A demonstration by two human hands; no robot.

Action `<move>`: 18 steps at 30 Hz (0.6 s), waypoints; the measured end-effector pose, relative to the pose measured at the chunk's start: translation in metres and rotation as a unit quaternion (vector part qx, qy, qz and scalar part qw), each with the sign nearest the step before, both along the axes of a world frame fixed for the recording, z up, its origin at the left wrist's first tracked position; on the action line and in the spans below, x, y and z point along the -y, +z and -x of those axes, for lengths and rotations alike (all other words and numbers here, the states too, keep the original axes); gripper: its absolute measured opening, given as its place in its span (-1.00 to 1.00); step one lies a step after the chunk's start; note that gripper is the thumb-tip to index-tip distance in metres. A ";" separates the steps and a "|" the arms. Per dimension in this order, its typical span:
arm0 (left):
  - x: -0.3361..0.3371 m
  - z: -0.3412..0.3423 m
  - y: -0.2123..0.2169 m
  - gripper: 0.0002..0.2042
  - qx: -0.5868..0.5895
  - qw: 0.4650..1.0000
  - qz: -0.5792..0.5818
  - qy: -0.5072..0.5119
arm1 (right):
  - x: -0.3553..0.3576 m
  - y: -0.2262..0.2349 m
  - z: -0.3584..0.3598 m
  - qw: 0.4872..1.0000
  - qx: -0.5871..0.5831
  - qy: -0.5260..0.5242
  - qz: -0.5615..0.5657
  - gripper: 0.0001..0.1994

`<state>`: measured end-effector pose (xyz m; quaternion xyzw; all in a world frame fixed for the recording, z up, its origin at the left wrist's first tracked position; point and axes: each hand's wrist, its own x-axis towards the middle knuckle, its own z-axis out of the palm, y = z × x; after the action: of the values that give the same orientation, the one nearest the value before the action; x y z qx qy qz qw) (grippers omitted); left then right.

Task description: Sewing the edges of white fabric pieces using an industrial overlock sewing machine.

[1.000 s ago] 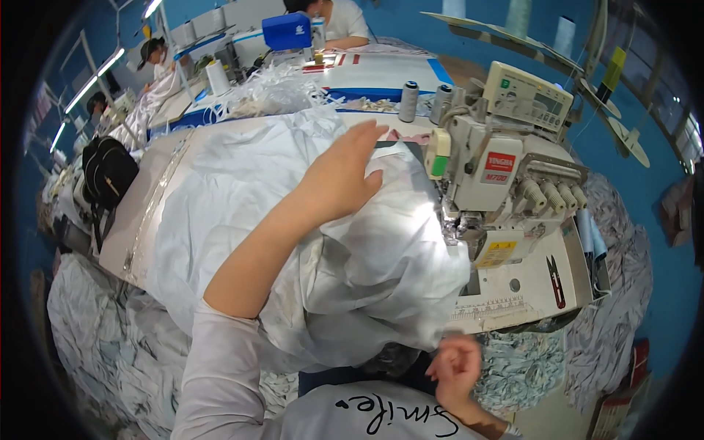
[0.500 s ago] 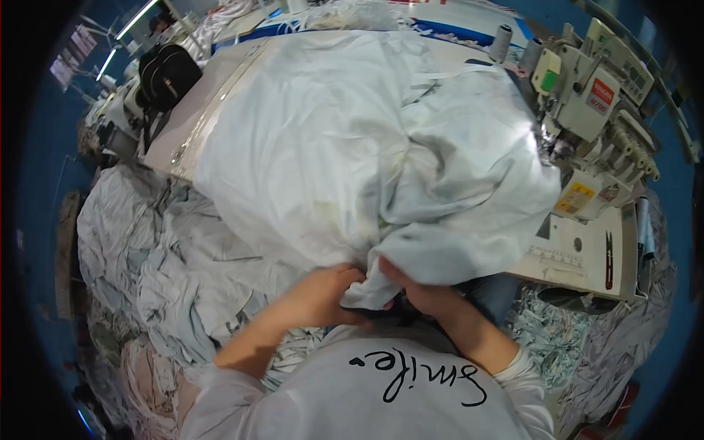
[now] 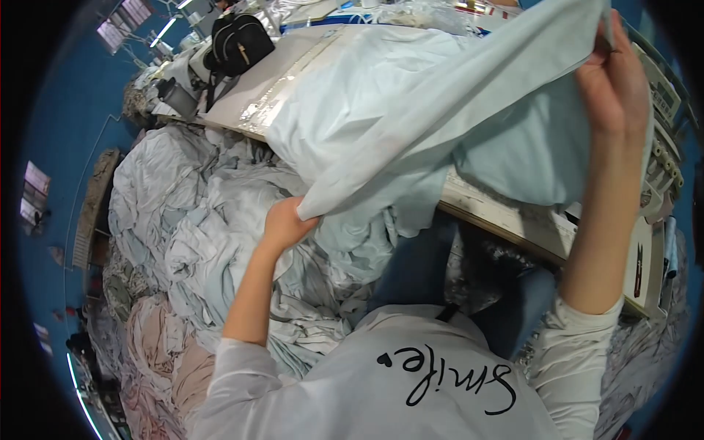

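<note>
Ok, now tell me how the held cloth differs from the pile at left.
Pose: the cloth is drawn out between the left grip and the raised right grip; the pile lies bunched and wrinkled.
Place: the cloth extends over the table; the pile sits below its near edge.
Shared: both are pale, soft fabric.
</note>
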<state>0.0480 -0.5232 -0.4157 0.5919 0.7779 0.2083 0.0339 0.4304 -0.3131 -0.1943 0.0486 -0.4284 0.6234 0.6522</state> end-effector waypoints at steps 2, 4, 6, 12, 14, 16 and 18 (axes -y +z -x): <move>-0.010 0.014 0.027 -0.76 -0.104 0.977 0.182 -0.049 | -0.072 -0.003 -0.070 0.999 -0.008 0.034 0.030 -0.78; -0.021 0.028 0.049 -0.71 -0.130 0.975 0.171 -0.052 | -0.081 -0.006 -0.081 0.993 0.058 0.092 0.043 -0.69; -0.020 0.032 0.078 -0.69 -0.010 0.993 0.094 -0.071 | 0.011 -0.025 0.006 0.973 0.150 -0.106 0.139 -0.67; -0.089 -0.103 0.248 -0.73 0.640 0.738 0.033 -0.212 | 0.186 -0.154 0.125 0.751 0.626 0.209 0.022 -0.11; -0.115 -0.101 0.275 -0.76 0.681 0.656 0.034 -0.323 | 0.197 -0.220 0.184 0.806 0.587 0.071 -0.011 -0.05; -0.139 -0.143 0.291 -0.78 0.701 0.610 0.066 -0.363 | 0.178 -0.260 0.212 0.812 0.582 -0.040 0.024 -0.10; -0.161 -0.165 0.308 -0.79 0.699 0.574 0.085 -0.418 | 0.138 -0.286 0.218 0.901 0.406 0.021 0.151 -0.35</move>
<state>0.2127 -0.3626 -0.1080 0.5166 0.1935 0.4528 0.7005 0.2124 -0.4509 -0.4805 -0.2994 -0.5556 0.6599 0.4076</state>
